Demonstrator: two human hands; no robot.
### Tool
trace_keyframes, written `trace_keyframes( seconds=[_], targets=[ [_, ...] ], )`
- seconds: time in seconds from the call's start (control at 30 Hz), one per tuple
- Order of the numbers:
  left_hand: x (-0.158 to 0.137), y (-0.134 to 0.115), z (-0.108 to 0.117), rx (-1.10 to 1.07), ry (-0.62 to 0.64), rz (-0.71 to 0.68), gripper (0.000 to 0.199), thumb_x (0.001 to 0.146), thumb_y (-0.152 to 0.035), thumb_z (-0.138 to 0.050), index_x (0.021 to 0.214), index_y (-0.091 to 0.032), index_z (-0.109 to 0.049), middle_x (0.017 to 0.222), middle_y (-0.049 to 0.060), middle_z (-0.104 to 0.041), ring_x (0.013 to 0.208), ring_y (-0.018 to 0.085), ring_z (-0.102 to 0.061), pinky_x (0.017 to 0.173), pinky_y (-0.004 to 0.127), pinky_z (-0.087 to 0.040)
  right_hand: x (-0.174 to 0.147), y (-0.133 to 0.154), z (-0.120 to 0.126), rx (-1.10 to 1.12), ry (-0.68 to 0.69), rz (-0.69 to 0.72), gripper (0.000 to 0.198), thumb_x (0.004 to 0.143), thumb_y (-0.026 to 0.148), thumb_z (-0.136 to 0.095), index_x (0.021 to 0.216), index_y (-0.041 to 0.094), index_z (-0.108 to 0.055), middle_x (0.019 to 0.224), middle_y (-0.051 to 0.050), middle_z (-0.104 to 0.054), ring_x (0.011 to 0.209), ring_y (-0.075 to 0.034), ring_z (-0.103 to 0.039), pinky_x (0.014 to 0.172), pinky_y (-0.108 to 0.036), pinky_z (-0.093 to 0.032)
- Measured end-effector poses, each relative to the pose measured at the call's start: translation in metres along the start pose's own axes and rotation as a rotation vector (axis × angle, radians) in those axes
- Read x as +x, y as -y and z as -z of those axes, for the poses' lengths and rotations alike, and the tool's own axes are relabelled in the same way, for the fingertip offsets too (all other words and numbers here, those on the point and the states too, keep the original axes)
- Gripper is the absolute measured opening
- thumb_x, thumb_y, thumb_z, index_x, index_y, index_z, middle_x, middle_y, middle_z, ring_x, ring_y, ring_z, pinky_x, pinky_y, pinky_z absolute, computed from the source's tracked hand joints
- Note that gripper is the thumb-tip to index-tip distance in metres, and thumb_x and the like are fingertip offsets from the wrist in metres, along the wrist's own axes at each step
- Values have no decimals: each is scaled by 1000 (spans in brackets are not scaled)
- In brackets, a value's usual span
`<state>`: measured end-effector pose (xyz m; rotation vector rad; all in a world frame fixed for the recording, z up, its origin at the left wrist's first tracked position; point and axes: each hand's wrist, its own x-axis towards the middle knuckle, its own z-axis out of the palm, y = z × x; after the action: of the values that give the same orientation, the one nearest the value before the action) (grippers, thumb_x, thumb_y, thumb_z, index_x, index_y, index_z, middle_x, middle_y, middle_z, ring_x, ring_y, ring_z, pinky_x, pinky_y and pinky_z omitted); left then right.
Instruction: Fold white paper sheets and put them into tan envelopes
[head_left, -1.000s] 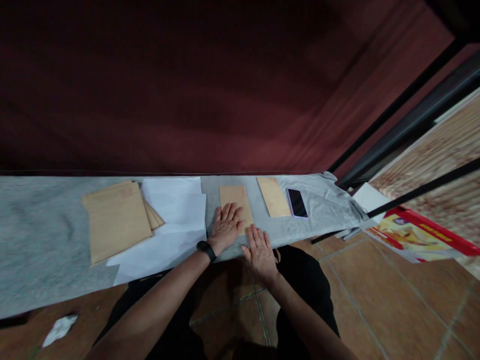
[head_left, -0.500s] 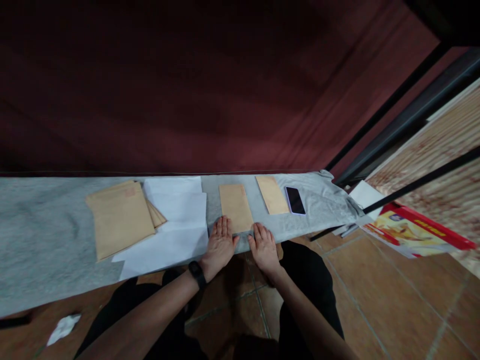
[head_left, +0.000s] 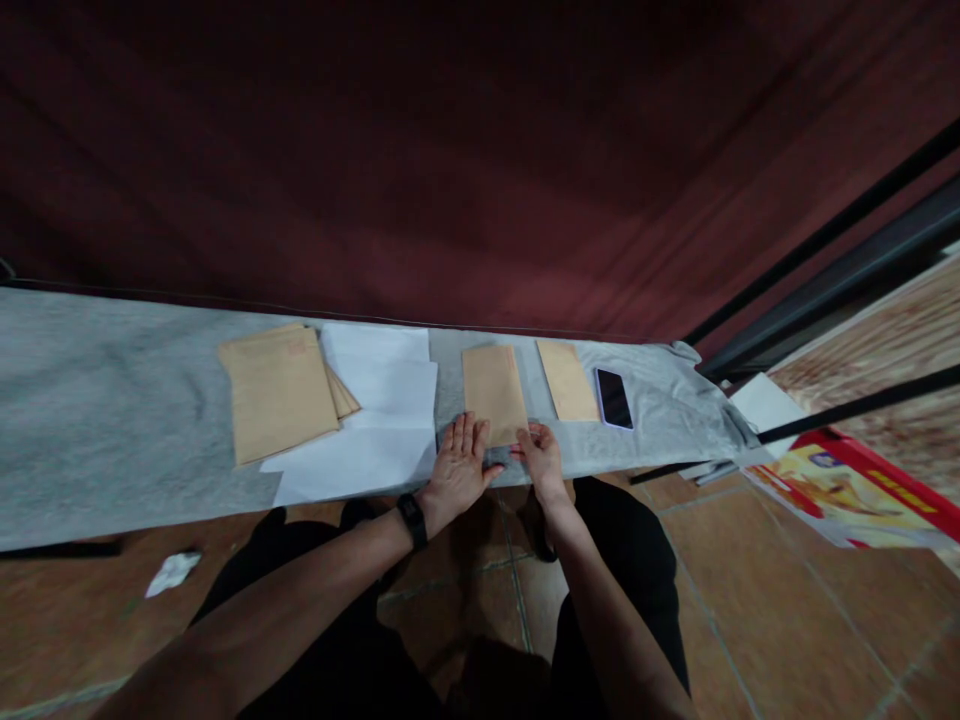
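A brown paper envelope (head_left: 495,385) lies on the grey cloth in front of me. My left hand (head_left: 461,465) rests flat with its fingers stretched out, the fingertips on the envelope's near left corner. At the near right corner is my right hand (head_left: 540,455), its fingers curled in and closed on the envelope's edge; the exact grip is partly hidden. Just to the right lies a second brown envelope (head_left: 570,380), and beyond it a phone (head_left: 615,398) with a dark screen. White paper sheets (head_left: 390,400) are spread to the left, partly under a pile of brown envelopes (head_left: 281,395).
A grey cloth (head_left: 112,420) covers the long narrow table, with a dark red curtain (head_left: 450,180) behind it. Black metal bars (head_left: 862,405) and a red and yellow box (head_left: 855,490) stand at the right. Crumpled white paper (head_left: 172,573) lies on the tiled floor.
My right hand has turned inward and its fingers, flat before, have curled at the envelope's corner. The left hand stays flat on the envelope. The whole view has shifted a little.
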<state>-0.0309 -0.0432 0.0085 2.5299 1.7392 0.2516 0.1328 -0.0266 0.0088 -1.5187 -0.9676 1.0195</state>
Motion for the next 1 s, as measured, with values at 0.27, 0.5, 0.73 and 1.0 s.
trace_keyframes(
  seconds=[0.27, 0.5, 0.73, 1.0],
  targets=[
    [3, 1, 13, 4, -83, -51, 79, 97, -56, -46, 158, -11, -26, 164, 21, -25, 151, 34, -28, 121, 50, -24, 1, 7, -5, 251, 9, -71, 42, 68, 54, -76, 88, 22, -59, 67, 2, -64, 58, -16, -65, 64, -32, -60],
    [13, 12, 19, 5, -215, -104, 69, 100, -51, -39, 159, -17, -27, 165, 15, -26, 144, 37, -41, 113, 50, -38, 49, 31, 43, 263, -169, 35, 30, 71, 47, -70, 86, 26, -55, 66, 5, -60, 56, -14, -60, 61, -29, -59],
    [15, 17, 3, 0, -233, -158, 61, 101, -50, -35, 157, -24, -33, 164, 9, -32, 139, 34, -49, 106, 48, -45, 93, 29, 92, 166, -309, 72, 32, 68, 43, -66, 90, 24, -52, 68, 5, -58, 54, -13, -60, 57, -30, -58],
    [17, 23, -6, -8, -265, -200, 58, 102, -49, -35, 153, -22, -42, 163, 10, -35, 139, 33, -49, 107, 47, -45, 96, -3, 108, 5, -406, 168, 50, 70, 33, -62, 118, 20, -55, 86, -1, -61, 68, -18, -65, 58, -31, -59]
  ],
)
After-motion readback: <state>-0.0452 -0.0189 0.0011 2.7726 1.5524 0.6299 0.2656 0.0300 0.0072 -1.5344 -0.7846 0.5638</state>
